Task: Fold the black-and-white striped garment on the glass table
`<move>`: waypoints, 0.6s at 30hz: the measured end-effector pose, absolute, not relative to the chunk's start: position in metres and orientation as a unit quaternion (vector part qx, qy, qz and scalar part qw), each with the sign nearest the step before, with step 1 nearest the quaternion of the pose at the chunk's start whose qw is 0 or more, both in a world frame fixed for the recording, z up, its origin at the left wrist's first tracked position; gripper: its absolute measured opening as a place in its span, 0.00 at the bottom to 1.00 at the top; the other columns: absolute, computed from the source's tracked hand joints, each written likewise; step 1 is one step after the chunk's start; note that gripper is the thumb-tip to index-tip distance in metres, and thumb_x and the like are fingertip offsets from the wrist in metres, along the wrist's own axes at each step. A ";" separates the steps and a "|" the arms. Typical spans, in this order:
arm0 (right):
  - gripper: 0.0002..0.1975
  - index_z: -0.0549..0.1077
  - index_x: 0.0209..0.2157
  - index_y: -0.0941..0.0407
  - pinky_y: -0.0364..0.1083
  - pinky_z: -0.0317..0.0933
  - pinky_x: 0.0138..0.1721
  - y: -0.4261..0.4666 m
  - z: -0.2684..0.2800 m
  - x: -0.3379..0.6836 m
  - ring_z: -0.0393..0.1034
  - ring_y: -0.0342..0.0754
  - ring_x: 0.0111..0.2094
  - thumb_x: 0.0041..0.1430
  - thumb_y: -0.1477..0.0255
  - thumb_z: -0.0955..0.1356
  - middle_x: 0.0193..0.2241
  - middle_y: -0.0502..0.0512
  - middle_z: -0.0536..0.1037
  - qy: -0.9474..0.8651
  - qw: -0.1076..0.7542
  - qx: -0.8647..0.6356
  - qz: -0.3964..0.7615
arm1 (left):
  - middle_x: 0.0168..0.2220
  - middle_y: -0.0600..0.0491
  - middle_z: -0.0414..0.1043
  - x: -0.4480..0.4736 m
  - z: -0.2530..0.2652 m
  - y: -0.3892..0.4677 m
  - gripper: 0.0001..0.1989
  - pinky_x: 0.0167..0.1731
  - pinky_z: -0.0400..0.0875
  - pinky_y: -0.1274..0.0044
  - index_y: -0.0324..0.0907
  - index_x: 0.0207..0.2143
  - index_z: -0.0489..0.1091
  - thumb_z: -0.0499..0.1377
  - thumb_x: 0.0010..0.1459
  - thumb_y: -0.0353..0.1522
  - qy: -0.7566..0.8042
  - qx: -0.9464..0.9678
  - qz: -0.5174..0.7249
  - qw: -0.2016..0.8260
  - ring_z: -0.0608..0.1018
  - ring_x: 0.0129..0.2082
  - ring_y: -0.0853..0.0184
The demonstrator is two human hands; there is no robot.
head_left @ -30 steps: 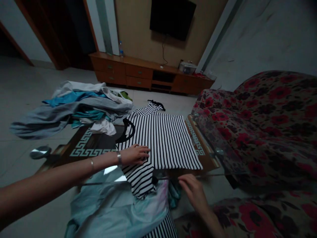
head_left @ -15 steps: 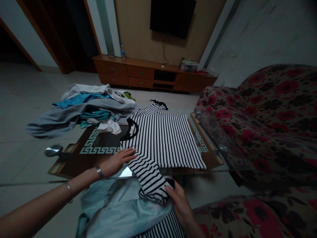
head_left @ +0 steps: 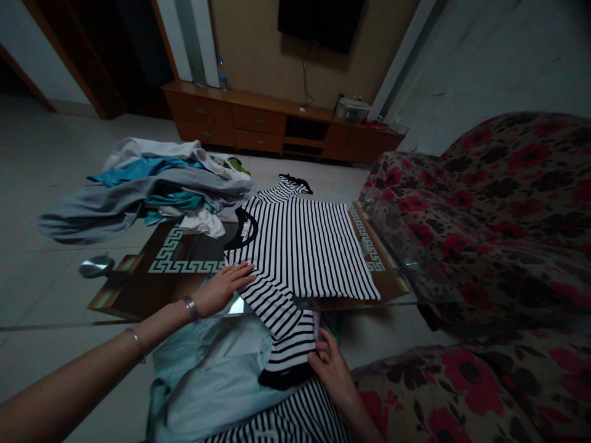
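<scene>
Fabric is lying flat ahead of both hands: a black-and-white striped shirt (head_left: 300,246) is spreading over the glass-topped coffee table (head_left: 138,289), with one long sleeve (head_left: 289,326) hanging off the near edge toward the person. The left hand (head_left: 224,286) is resting open, palm down, with fingers extended on the shoulder of the shirt, gripping nothing. The right hand (head_left: 332,366) is curling its fingers around the dark cuff end of the sleeve, pinching it lightly. The shirt is looking thin, soft and light; it will probably be drooping and creasing wherever it is unsupported, so seams, cuff and shoulder line are seeming the surest places to grasp. Beyond the left hand, a pile of clothes (head_left: 148,184) is slumping over the far corner. Dim light is blurring the pale cloth (head_left: 217,381) below the right hand, and the right thumb is hiding behind the sleeve.
</scene>
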State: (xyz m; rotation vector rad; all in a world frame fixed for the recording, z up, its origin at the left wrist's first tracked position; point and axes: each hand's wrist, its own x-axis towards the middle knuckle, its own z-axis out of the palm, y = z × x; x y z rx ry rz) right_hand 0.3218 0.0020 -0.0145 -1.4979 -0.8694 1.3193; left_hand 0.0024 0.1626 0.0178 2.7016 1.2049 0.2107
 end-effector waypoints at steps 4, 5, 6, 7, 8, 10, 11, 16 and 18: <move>0.30 0.63 0.56 0.55 0.51 0.62 0.52 -0.014 0.002 0.296 0.68 0.52 0.50 0.51 0.66 0.69 0.47 0.60 0.74 -0.429 0.461 -0.600 0.493 | 0.66 0.52 0.49 0.003 0.016 0.162 0.40 0.62 0.51 0.63 0.47 0.60 0.58 0.46 0.44 0.14 0.411 0.905 0.061 0.089 0.49 0.66 0.64; 0.27 0.65 0.55 0.54 0.50 0.62 0.52 -0.020 0.008 0.292 0.67 0.51 0.51 0.53 0.68 0.68 0.49 0.59 0.73 -0.471 0.454 -0.598 0.463 | 0.66 0.52 0.49 0.003 0.016 0.162 0.40 0.62 0.50 0.63 0.46 0.60 0.58 0.46 0.44 0.14 0.411 0.905 0.059 0.091 0.49 0.66 0.64; 0.24 0.68 0.54 0.53 0.48 0.62 0.52 -0.028 0.013 0.288 0.67 0.50 0.51 0.54 0.70 0.67 0.49 0.58 0.73 -0.520 0.443 -0.588 0.433 | 0.66 0.51 0.49 0.003 0.015 0.162 0.39 0.62 0.50 0.63 0.46 0.60 0.58 0.46 0.44 0.15 0.410 0.906 0.057 0.093 0.49 0.66 0.64; 0.21 0.70 0.52 0.52 0.46 0.62 0.50 -0.034 0.018 0.284 0.68 0.49 0.49 0.55 0.71 0.66 0.47 0.57 0.74 -0.569 0.430 -0.569 0.410 | 0.66 0.51 0.49 0.002 0.015 0.162 0.39 0.62 0.49 0.63 0.45 0.60 0.58 0.46 0.44 0.15 0.410 0.906 0.057 0.094 0.48 0.66 0.63; 0.19 0.72 0.50 0.51 0.45 0.64 0.47 -0.040 0.022 0.280 0.70 0.48 0.45 0.56 0.72 0.66 0.43 0.56 0.76 -0.611 0.416 -0.546 0.394 | 0.66 0.51 0.49 0.002 0.014 0.163 0.39 0.62 0.49 0.63 0.45 0.60 0.59 0.46 0.44 0.15 0.410 0.905 0.059 0.096 0.48 0.66 0.63; 0.14 0.76 0.45 0.49 0.44 0.65 0.39 -0.047 0.029 0.275 0.71 0.48 0.36 0.57 0.71 0.66 0.33 0.55 0.76 -0.657 0.390 -0.516 0.387 | 0.66 0.51 0.48 0.001 0.013 0.163 0.39 0.62 0.49 0.63 0.45 0.60 0.59 0.46 0.44 0.15 0.409 0.905 0.067 0.097 0.48 0.66 0.63; 0.13 0.77 0.43 0.48 0.45 0.65 0.36 -0.047 0.032 0.274 0.71 0.48 0.33 0.57 0.70 0.66 0.30 0.54 0.76 -0.663 0.377 -0.514 0.392 | 0.66 0.51 0.48 0.000 0.012 0.163 0.40 0.62 0.49 0.63 0.45 0.60 0.58 0.46 0.44 0.15 0.407 0.905 0.071 0.098 0.48 0.66 0.63; 0.12 0.79 0.40 0.47 0.46 0.66 0.34 -0.029 0.053 0.284 0.71 0.48 0.28 0.59 0.64 0.65 0.31 0.54 0.79 -0.614 0.348 -0.545 0.453 | 0.66 0.52 0.48 -0.002 0.012 0.163 0.41 0.62 0.49 0.62 0.46 0.61 0.56 0.46 0.44 0.15 0.395 0.907 0.087 0.116 0.48 0.66 0.63; 0.14 0.78 0.43 0.49 0.45 0.66 0.29 -0.022 0.061 0.295 0.69 0.46 0.22 0.59 0.62 0.64 0.32 0.54 0.79 -0.569 0.345 -0.576 0.476 | 0.65 0.50 0.49 -0.002 0.012 0.162 0.39 0.62 0.50 0.62 0.45 0.60 0.57 0.46 0.44 0.15 0.403 0.902 0.099 0.121 0.50 0.66 0.63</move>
